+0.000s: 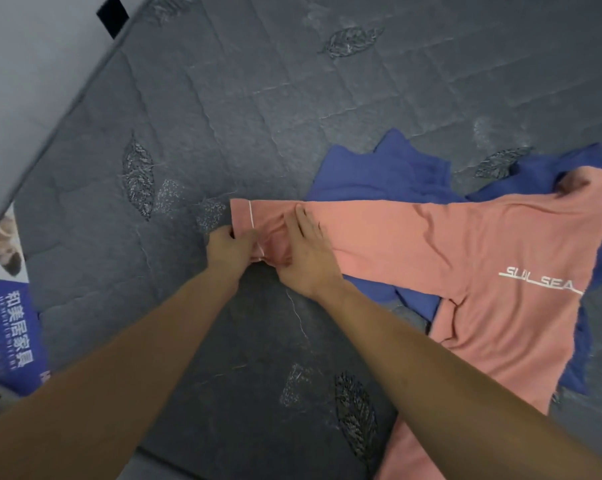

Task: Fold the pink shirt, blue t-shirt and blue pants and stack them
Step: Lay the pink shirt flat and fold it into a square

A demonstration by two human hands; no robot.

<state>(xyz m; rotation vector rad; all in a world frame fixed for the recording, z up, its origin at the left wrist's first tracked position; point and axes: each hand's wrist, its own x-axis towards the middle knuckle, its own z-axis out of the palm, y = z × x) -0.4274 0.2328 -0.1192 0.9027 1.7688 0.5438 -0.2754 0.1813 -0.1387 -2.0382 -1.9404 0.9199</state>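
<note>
Dim, cool, even light over the whole scene, no hard glare anywhere. The grey mattress [244, 109] reads flat and murky, its quilting soft and smeared toward the top edge. Wide-angle bending is plain: the mattress edge at upper left runs on a slant and the forearms balloon at the bottom corners. Only faint, soft shadows sit under the hands and along folds of the pink shirt [466, 244]. Fine detail is slightly blurred throughout.
</note>
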